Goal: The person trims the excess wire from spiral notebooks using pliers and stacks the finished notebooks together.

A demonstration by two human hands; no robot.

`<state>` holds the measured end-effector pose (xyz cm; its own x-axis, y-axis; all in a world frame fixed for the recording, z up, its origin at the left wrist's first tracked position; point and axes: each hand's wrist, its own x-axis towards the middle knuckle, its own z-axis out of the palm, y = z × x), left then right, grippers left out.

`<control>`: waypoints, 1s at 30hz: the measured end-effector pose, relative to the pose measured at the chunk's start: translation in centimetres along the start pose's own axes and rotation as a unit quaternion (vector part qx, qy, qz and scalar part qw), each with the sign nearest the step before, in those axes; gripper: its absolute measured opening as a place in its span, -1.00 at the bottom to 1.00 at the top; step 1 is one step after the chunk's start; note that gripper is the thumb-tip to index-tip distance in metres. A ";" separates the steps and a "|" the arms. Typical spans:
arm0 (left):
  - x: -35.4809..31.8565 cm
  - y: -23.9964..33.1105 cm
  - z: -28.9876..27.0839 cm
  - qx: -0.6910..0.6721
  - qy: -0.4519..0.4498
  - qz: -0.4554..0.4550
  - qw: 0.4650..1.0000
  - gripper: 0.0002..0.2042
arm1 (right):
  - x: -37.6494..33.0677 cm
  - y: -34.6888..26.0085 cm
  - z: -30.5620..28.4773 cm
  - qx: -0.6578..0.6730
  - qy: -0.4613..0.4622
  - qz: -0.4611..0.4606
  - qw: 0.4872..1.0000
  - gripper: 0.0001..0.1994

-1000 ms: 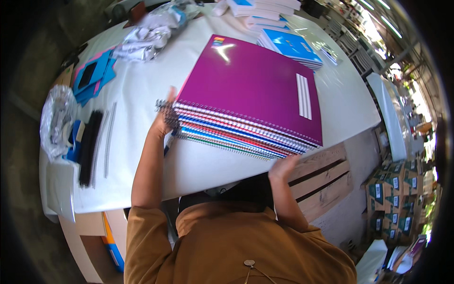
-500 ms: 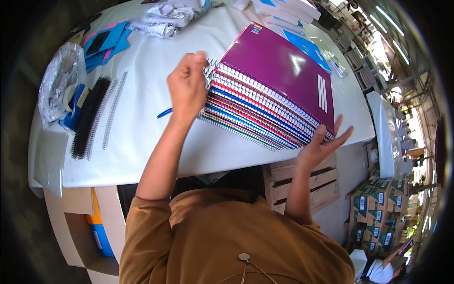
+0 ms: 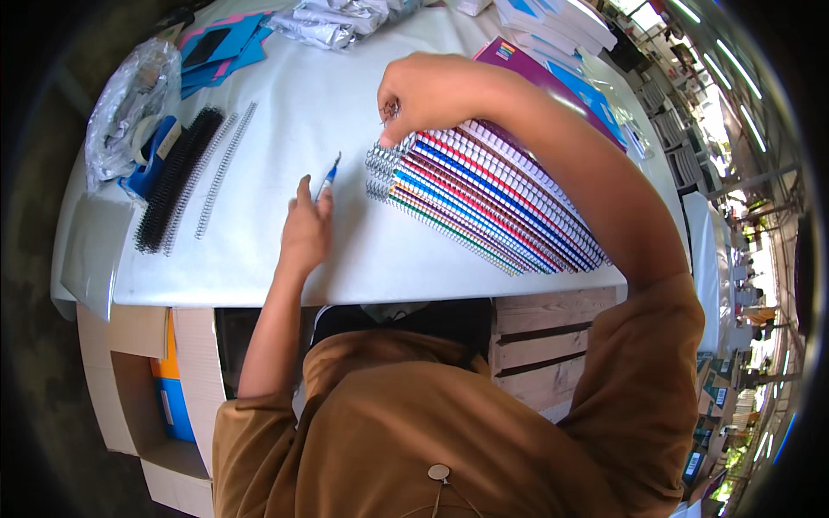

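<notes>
While tilted, tool [image 3: 329,176] between left fingers [image 3: 305,192].

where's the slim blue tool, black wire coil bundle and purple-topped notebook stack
Slim blue tool [image 3: 330,176], head view: shaft
Black wire coil bundle [image 3: 179,180], head view: middle
Purple-topped notebook stack [image 3: 492,192], head view: bound edge

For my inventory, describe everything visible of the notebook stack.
The notebook stack lies askew on the white table, coil-bound edges on the near side. Its glossy purple top cover has a multicoloured mark at the far left corner; below, red, blue, brown, green and white layers show through the coils. Coil ends jut out at left. The right hand is at that end, contact unclear; its forearm hides much of the cover.
</notes>
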<state>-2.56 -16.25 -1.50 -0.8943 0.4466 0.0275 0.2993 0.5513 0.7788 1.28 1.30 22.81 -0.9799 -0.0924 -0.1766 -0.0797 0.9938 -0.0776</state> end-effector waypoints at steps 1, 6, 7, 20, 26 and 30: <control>-0.1 0.8 -1.0 -0.256 -0.076 -0.079 0.960 -0.52 | 0.6 0.3 0.2 0.022 -0.070 -0.005 0.997 -0.64; -4.8 7.2 -2.7 -0.713 -0.294 -0.119 0.625 -0.63 | 1.8 1.7 1.1 0.094 -0.117 -0.020 0.988 -0.74; -5.3 8.0 -2.4 -0.747 -0.340 -0.085 0.566 -0.56 | 1.8 1.6 1.2 0.095 -0.120 -0.024 0.988 -0.74; -6.7 13.0 -1.4 -0.786 -0.412 -0.140 0.440 -0.55 | 1.6 2.2 2.3 0.129 -0.037 -0.009 0.991 -0.74; -6.2 12.9 -1.8 -0.761 -0.390 -0.163 0.492 -0.53 | 1.4 1.9 2.1 0.110 -0.028 -0.008 0.994 -0.74; -6.3 12.8 -2.0 -0.762 -0.396 -0.168 0.484 -0.54 | 1.6 2.0 2.2 0.093 -0.021 -0.029 0.995 -0.75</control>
<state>6.25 -13.44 9.56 -0.2184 0.9751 -0.0391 -0.9513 -0.2038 0.2311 0.00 2.99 20.20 -0.9659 -0.1556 -0.2069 -0.0970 0.9585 -0.2681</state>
